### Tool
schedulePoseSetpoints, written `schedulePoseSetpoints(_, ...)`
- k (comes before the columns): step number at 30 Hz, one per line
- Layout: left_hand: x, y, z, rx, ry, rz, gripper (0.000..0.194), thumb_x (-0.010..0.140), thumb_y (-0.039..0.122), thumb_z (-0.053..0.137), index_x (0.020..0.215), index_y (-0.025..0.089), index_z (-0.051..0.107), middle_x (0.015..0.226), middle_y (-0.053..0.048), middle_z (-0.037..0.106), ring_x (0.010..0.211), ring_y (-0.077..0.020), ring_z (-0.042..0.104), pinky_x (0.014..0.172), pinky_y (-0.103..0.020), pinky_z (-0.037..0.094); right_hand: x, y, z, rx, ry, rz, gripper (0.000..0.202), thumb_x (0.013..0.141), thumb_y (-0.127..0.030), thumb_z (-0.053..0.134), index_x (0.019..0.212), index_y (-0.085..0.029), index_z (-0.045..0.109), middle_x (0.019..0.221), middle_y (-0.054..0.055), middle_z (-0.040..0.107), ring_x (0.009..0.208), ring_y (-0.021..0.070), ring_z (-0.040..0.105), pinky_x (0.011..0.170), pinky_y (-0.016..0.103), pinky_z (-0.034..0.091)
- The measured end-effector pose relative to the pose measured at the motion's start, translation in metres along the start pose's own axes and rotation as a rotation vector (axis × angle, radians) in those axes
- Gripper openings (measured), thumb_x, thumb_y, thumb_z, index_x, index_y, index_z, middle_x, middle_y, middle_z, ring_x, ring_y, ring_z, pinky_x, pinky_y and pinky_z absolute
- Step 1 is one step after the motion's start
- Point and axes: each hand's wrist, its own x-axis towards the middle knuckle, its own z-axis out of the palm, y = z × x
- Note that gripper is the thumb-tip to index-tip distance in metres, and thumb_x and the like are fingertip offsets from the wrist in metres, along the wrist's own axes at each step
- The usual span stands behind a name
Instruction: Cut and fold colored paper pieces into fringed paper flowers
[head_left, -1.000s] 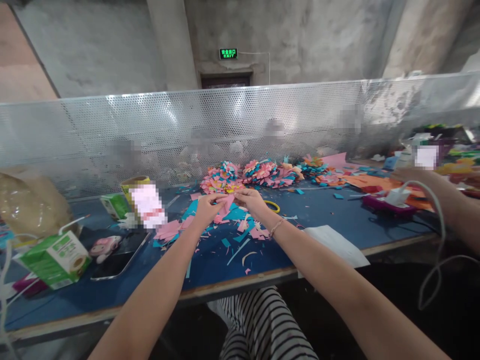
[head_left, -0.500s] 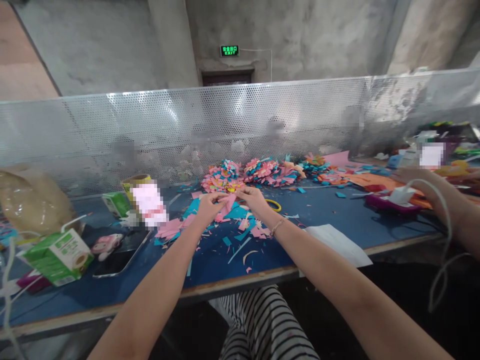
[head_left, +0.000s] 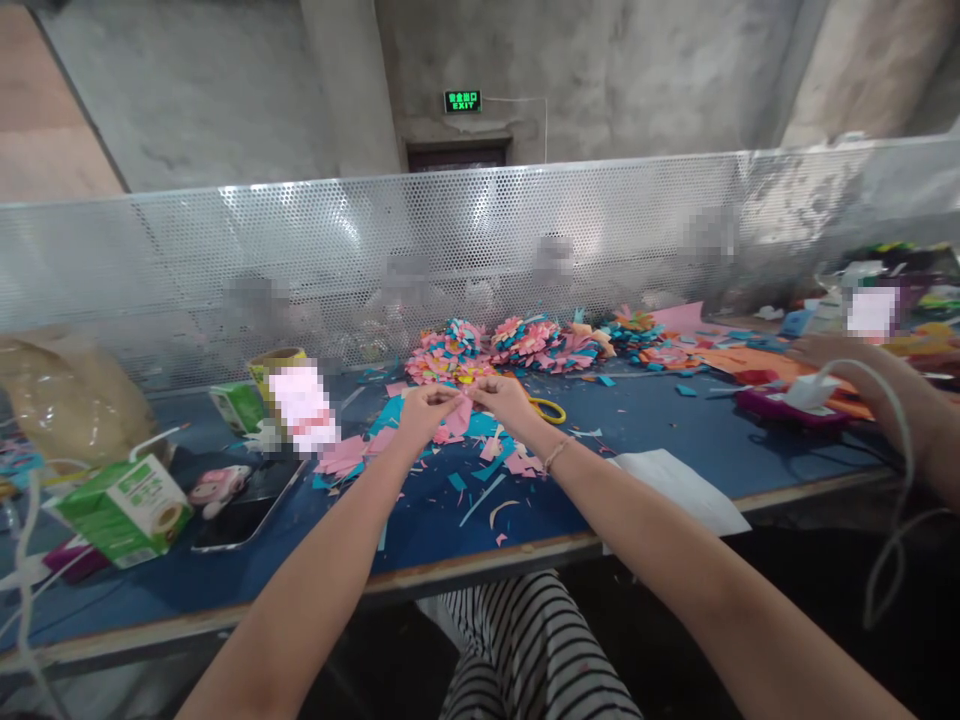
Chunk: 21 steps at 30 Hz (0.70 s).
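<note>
Both your hands are narrowed to fingertip pinches: left hand (head_left: 421,412) and right hand (head_left: 504,402) meet at one small pink paper piece (head_left: 461,412), held above the tabletop (head_left: 645,425). The two-sided grip appears meant to steady a limp sheet; finger overlap prevents confirming its folds. Layered paper flowers (head_left: 529,342) sit at 12 to 2 o'clock from your hands, presumably set back to spare their petals. A yellow loop (head_left: 553,410) lies at 3 o'clock, near your right hand, likely for easy reach.

Materials: the piece is thin and matte, its outline partly hidden. Flowers are rounded, with dense pointed petals in pink and blue. Pink scraps (head_left: 345,455) at 8 o'clock are flat and angular. A smooth white sheet (head_left: 675,490) lies at 4 o'clock. Behind, the metal screen (head_left: 300,240) is perforated and glossy.
</note>
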Motion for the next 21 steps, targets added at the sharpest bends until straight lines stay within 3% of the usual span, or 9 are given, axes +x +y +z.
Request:
schedulePoseSetpoints(8, -0.0006, -0.0027, 0.0007, -0.109, 0.061, -0.089, 0.023, 0.049, 0.029, 0.073, 0.065, 0.015, 0.066, 0.058, -0.001, 0.062, 0.053, -0.0109, 0.054, 0.053, -0.023, 0.042, -0.0009, -0.0011, 0.0008, -0.042, -0.052, -0.027, 0.032, 0.056, -0.043, 0.067, 0.062, -0.015, 0.053, 0.055, -0.003, 0.053, 0.052, 0.0076, 0.05, 0.057, 0.023, 0.044)
schedulePoseSetpoints(11, 0.0003, -0.0033, 0.0001, -0.151, 0.096, -0.087, 0.022, 0.049, 0.028, 0.072, 0.066, 0.015, 0.066, 0.062, -0.002, 0.064, 0.057, -0.0124, 0.056, 0.058, -0.025, 0.044, -0.001, 0.0004, 0.0025, -0.079, -0.104, 0.024, 0.034, 0.055, -0.044, 0.067, 0.057, -0.015, 0.05, 0.052, -0.003, 0.053, 0.05, 0.0079, 0.05, 0.055, 0.023, 0.044)
schedulePoseSetpoints(15, 0.0009, -0.0048, -0.0007, -0.143, 0.12, -0.053, 0.02, 0.05, 0.026, 0.072, 0.065, 0.015, 0.066, 0.062, -0.002, 0.064, 0.056, -0.0119, 0.056, 0.057, -0.025, 0.043, 0.0006, 0.0014, 0.0035, -0.127, -0.081, -0.004, 0.036, 0.052, -0.045, 0.069, 0.054, -0.016, 0.048, 0.048, -0.003, 0.052, 0.047, 0.0082, 0.05, 0.052, 0.023, 0.043)
schedulePoseSetpoints(21, 0.0006, -0.006, -0.0011, -0.12, 0.162, -0.031, 0.02, 0.051, 0.026, 0.071, 0.067, 0.014, 0.066, 0.061, -0.002, 0.063, 0.057, -0.0121, 0.055, 0.056, -0.024, 0.042, 0.0005, 0.003, 0.0017, -0.12, -0.154, 0.041, 0.03, 0.053, -0.039, 0.069, 0.058, -0.014, 0.053, 0.051, -0.003, 0.055, 0.05, 0.0082, 0.052, 0.055, 0.022, 0.045)
